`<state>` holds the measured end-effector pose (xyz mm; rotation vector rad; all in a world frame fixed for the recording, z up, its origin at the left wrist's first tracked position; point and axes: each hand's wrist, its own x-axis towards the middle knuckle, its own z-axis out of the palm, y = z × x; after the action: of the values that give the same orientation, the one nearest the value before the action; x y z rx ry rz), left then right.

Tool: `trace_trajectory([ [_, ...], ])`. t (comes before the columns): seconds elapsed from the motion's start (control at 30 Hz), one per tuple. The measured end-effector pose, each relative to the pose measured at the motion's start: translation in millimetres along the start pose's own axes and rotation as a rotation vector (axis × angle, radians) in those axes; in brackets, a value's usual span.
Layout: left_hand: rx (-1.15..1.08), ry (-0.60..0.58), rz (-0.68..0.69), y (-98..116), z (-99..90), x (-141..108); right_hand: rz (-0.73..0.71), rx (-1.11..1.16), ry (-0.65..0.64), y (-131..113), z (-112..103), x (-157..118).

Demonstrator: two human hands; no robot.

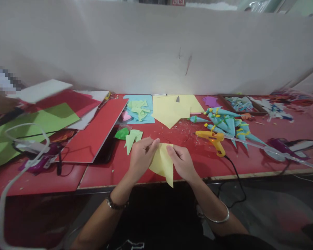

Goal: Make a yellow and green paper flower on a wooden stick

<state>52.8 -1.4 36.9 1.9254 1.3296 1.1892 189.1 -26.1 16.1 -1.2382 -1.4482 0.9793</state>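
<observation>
A sheet of pale yellow paper (161, 161) is pinched between my two hands near the table's front edge. Its upper edge runs between my thumbs, and the lower part curves down to a point. My left hand (142, 156) grips the left side, thumb on top. On the right side, my right hand (182, 160) holds the paper the same way; the fingers behind it are partly hidden. Beyond my hands, larger yellow sheets (169, 109) lie flat on the red table. Light green paper pieces (132, 139) and a green lump in clear plastic (122, 133) are beside my left hand.
A yellow glue gun (211, 139) with a black cord lies at right, before piled blue paper cones (228, 121). Green strips (139, 110) rest on blue paper (146, 121). Red board (99, 128) and other sheets cover the left. A white panel (146, 48) stands behind.
</observation>
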Motion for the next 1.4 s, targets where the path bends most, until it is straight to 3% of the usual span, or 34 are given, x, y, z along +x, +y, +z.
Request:
trace_trajectory([
  [0.17, 0.039, 0.014, -0.011, -3, -2.3, 2, -0.009, -0.027, 0.053, -1, -3, 1],
  [0.37, 0.145, 0.04, 0.014, -5, -7.7, 3, -0.08, -0.063, -0.106, -4, -2, 2],
  [0.6, 0.178, -0.186, -0.04, -19, -26.3, 0, 0.016, -0.037, 0.122, 0, -11, 3],
  [0.9, 0.168, -0.242, -0.015, -22, -39.4, -4, -0.003, -0.152, 0.103, 4, -16, 6],
  [1.1, 0.178, -0.154, -0.053, -25, -47.7, -3, 0.021, -0.094, 0.122, 8, -23, 7],
  [1.27, 0.15, -0.102, -0.086, -23, -49.1, -3, -0.074, -0.124, -0.068, 4, -22, 7],
  [1.4, -0.027, -0.025, -0.18, -29, -50.2, -2, -0.039, -0.179, -0.045, 6, -21, 7],
])
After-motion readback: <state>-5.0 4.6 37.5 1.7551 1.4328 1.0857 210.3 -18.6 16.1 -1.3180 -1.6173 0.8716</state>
